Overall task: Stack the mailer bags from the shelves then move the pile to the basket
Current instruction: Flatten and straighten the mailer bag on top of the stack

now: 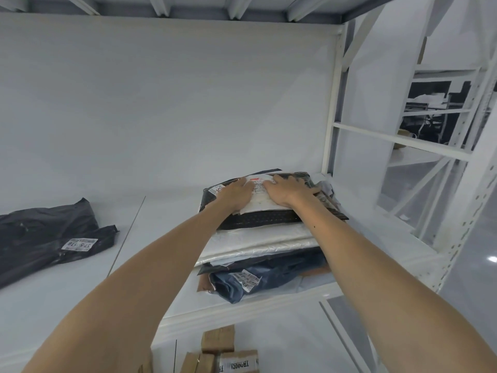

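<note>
Both hands flat on a pile of mailer bags, right end of shelf.

Left hand (236, 193) and right hand (287, 191): side by side, fingers laid out, palms down on the white padded mailer bag with a printed label (259, 204) topping the pile. Beneath, in order: black dotted plastic mailer (258, 221); pale translucent flat mailers (255, 244); dark blue plastic bag with a white label (271, 278), reaching the front edge of the white metal shelf (166, 232). Black plastic mailer bags with a barcode label (48, 232): well apart, at the left edge. Brown cardboard boxes (217, 339): below the shelf.
</note>
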